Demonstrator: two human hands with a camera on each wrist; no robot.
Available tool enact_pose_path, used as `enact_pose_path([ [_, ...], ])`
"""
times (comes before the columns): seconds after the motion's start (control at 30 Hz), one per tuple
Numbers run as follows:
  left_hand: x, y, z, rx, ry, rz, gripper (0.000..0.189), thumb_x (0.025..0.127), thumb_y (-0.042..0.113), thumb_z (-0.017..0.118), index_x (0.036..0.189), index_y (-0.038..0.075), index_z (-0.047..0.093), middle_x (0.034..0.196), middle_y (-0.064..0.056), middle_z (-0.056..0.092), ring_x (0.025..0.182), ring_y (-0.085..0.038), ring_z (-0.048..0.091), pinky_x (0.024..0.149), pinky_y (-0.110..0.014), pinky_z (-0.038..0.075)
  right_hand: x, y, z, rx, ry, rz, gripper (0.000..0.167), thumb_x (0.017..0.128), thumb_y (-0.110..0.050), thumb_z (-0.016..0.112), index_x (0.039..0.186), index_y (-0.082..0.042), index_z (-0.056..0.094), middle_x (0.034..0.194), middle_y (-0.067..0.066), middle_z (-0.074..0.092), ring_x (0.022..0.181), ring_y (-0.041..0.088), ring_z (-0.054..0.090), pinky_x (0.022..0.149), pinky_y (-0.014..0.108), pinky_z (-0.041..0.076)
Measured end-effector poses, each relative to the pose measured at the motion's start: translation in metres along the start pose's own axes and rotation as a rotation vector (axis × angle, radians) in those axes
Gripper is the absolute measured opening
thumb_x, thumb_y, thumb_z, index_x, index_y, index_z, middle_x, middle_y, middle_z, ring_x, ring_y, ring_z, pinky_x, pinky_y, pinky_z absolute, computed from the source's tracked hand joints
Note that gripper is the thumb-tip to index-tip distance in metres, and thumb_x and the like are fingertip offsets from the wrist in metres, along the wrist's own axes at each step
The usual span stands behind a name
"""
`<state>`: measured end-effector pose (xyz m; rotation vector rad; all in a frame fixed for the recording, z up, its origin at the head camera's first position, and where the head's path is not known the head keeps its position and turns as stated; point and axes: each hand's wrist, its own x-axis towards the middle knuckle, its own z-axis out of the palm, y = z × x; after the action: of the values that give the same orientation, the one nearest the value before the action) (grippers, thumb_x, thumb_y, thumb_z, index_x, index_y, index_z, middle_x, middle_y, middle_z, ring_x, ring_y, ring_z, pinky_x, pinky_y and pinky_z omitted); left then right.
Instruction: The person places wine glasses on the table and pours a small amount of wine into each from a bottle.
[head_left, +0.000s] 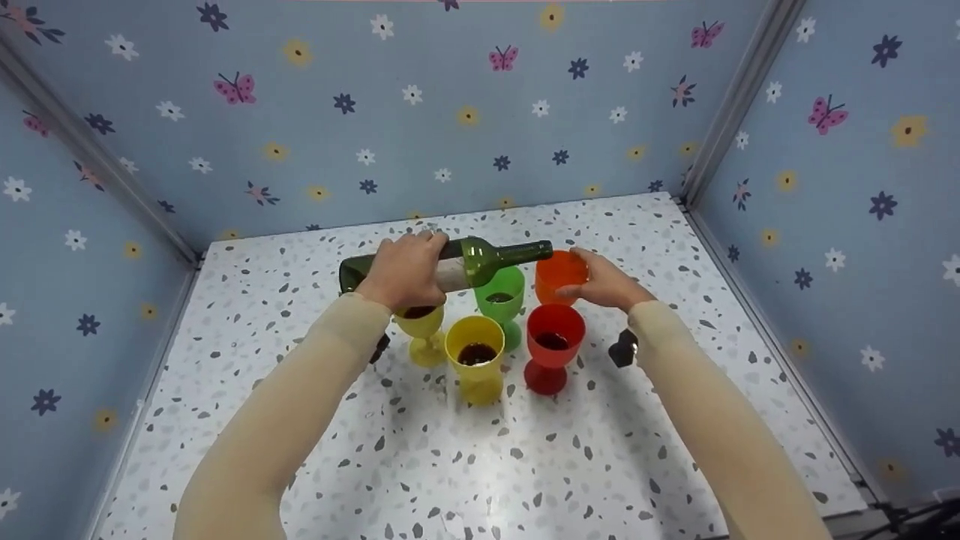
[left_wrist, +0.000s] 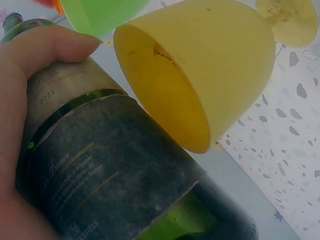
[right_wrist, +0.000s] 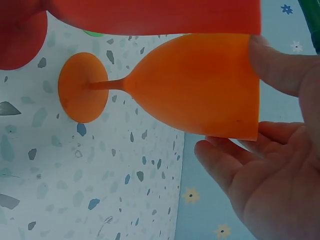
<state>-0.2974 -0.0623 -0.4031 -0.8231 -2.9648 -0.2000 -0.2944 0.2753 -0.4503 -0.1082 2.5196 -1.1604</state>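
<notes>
My left hand [head_left: 405, 270] grips a green wine bottle [head_left: 486, 262] round its labelled body. The bottle lies nearly level, its neck pointing right, and its mouth is at the left rim of an orange goblet [head_left: 553, 283]. With thumb and fingers about the upper bowl, my right hand [head_left: 606, 283] holds that goblet, which stands upright on the table. In the right wrist view the goblet's stem and round foot [right_wrist: 82, 87] show. What is inside the orange goblet cannot be made out. A green goblet [head_left: 510, 306] stands below the bottle's neck, with dark liquid inside.
Nearer the front stand a yellow goblet [head_left: 480, 381] and a red goblet [head_left: 546, 375], both with dark liquid. Another yellow goblet [head_left: 420, 327] with dark liquid is partly under my left hand. Flower-patterned blue walls [head_left: 420, 142] enclose the speckled white table [head_left: 480, 465].
</notes>
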Motion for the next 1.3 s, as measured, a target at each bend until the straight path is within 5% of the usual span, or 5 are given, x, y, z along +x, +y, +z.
enact_pose_path([
  [0.23,0.008,0.006,0.000,0.028,-0.019,0.013,0.081,0.065,0.031,0.083,0.135,0.007,0.051,0.117,-0.013,0.061,0.098,-0.034,0.059,0.088,-0.058,0.047,-0.001,-0.006,-0.001,-0.009,0.015,0.003,0.086,0.086,-0.021,0.077,0.155,-0.006,0.028,0.140,0.015,0.052,0.124,0.032,0.050,0.110,0.053,0.032],
  [0.5,0.012,0.014,-0.002,0.068,-0.067,-0.004,0.085,0.072,0.033,0.082,0.144,0.007,0.045,0.134,-0.018,0.055,0.118,-0.039,0.054,0.102,-0.066,0.035,0.000,-0.011,0.001,-0.033,0.031,0.031,0.083,0.087,-0.019,0.077,0.154,-0.006,0.031,0.141,0.016,0.051,0.125,0.031,0.049,0.111,0.051,0.032],
  [1.3,0.023,0.018,0.000,0.086,-0.080,0.010,0.074,0.072,0.031,0.086,0.134,0.009,0.051,0.125,-0.015,0.058,0.111,-0.035,0.055,0.101,-0.062,0.038,-0.001,-0.014,-0.001,-0.028,0.023,0.061,0.085,0.086,-0.018,0.078,0.154,-0.006,0.030,0.141,0.016,0.051,0.126,0.032,0.049,0.111,0.054,0.031],
])
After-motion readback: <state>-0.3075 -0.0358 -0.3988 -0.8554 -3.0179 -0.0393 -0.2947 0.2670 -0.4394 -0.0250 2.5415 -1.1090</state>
